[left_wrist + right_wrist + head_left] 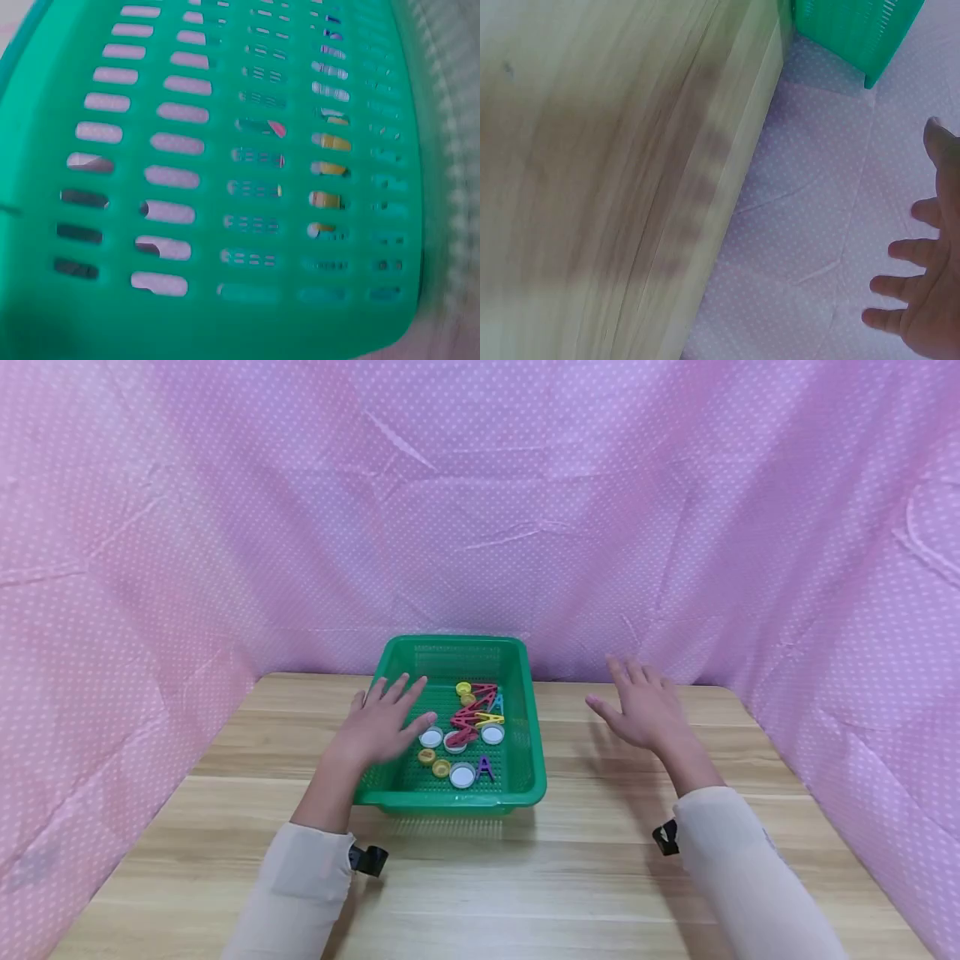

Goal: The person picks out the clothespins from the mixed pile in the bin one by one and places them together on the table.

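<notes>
A green plastic basket (534, 760) stands on the table, holding red, yellow, blue and purple clothes pegs along with white and yellow round caps. Over its left side my left hand (378, 727) is spread, fingers straight, with nothing held. The basket's slotted wall (217, 165) fills the left wrist view, and that hand is out of sight there. My right hand (647, 706) hovers to the right of the basket, fingers spread and holding nothing; in the right wrist view its palm (937, 292) and separate fingers show. A purple peg (484, 768) lies near the basket's front, beside a white cap (462, 776).
The wooden table (450, 893) extends around the basket, its back edge close to a pink dotted cloth (480, 527) that hangs behind and at both sides. Dark camera mounts sit at the left wrist (367, 860) and right wrist (666, 837).
</notes>
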The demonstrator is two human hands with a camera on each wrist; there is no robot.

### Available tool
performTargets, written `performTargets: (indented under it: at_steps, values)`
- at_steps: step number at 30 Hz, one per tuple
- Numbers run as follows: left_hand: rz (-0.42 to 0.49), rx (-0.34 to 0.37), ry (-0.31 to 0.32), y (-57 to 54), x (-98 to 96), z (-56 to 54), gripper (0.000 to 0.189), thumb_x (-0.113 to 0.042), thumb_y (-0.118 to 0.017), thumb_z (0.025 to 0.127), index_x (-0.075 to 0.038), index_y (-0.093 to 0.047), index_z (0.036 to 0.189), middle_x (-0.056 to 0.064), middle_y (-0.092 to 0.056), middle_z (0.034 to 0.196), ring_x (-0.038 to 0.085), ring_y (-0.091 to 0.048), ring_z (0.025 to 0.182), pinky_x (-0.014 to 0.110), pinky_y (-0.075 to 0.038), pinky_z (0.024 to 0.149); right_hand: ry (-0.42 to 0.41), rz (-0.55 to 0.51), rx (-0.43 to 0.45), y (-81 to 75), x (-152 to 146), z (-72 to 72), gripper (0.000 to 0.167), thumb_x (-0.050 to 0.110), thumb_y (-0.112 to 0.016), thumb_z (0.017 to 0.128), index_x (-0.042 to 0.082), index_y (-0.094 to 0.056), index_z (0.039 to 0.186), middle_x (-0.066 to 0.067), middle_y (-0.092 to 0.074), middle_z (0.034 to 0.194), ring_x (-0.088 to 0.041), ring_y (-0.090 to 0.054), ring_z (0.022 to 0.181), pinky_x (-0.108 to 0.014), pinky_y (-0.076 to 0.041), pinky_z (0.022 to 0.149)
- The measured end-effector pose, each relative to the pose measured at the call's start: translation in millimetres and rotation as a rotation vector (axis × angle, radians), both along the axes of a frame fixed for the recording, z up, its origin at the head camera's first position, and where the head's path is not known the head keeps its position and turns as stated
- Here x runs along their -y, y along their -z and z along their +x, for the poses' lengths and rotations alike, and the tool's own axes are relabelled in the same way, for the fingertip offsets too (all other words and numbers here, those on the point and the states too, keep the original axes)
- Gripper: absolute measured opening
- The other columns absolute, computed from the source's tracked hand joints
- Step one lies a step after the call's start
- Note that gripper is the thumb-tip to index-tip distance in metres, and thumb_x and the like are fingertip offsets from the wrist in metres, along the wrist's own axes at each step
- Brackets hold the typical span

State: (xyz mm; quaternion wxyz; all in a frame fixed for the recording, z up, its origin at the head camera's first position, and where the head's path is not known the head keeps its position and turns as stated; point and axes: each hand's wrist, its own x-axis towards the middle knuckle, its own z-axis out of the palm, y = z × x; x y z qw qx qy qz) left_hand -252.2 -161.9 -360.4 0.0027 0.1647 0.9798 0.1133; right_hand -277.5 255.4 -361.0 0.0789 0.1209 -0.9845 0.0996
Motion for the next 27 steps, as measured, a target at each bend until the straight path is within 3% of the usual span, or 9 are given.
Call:
performTargets:
  at_steps: [14, 18, 24, 27]
  values:
    - [0.116, -0.007, -0.044, -2.0, 32.6, -7.8, 0.073, -0.046, -0.05, 0.107, -0.013, -0.02, 0.165, 0.026, -0.018, 0.166, 0.056, -0.022, 0.146, 0.077, -0.02, 0.113, -0.159, -0.018, -0.025, -11.6, 30, -13.0, 0.08, 0.055, -0.05, 0.105, 0.005, -0.024, 0.163, -0.025, -0.029, 0.163, -0.048, -0.027, 0.148, -0.065, -0.023, 0.119]
    - [0.199, 0.017, -0.056, 3.8, 43.5, -11.2, 0.073, -0.045, -0.05, 0.107, -0.013, -0.021, 0.165, 0.025, -0.021, 0.166, 0.057, -0.022, 0.145, 0.076, -0.021, 0.113, -0.19, -0.002, -0.044, -15.8, 44, -13.9, 0.077, 0.052, -0.053, 0.104, 0.007, -0.028, 0.162, -0.022, -0.032, 0.162, -0.046, -0.029, 0.148, -0.065, -0.026, 0.118]
    - [0.318, -0.003, -0.021, 11.5, 57.4, -14.8, 0.071, -0.039, -0.051, 0.108, -0.004, -0.022, 0.163, 0.027, -0.028, 0.163, 0.056, -0.026, 0.145, 0.072, -0.026, 0.114, -0.235, 0.018, -0.049, -19.8, 65, -15.5, 0.074, 0.049, -0.057, 0.103, 0.011, -0.032, 0.161, -0.02, -0.035, 0.161, -0.046, -0.032, 0.147, -0.066, -0.029, 0.116]
    - [0.422, -0.008, 0.005, 14.7, 62.1, -16.6, 0.068, -0.034, -0.051, 0.109, -0.003, -0.024, 0.162, 0.025, -0.032, 0.161, 0.05, -0.037, 0.141, 0.067, -0.037, 0.11, -0.265, 0.039, -0.06, -20.5, 74, -15.5, 0.074, 0.048, -0.058, 0.103, 0.01, -0.033, 0.161, -0.02, -0.037, 0.16, -0.045, -0.034, 0.146, -0.065, -0.031, 0.116]
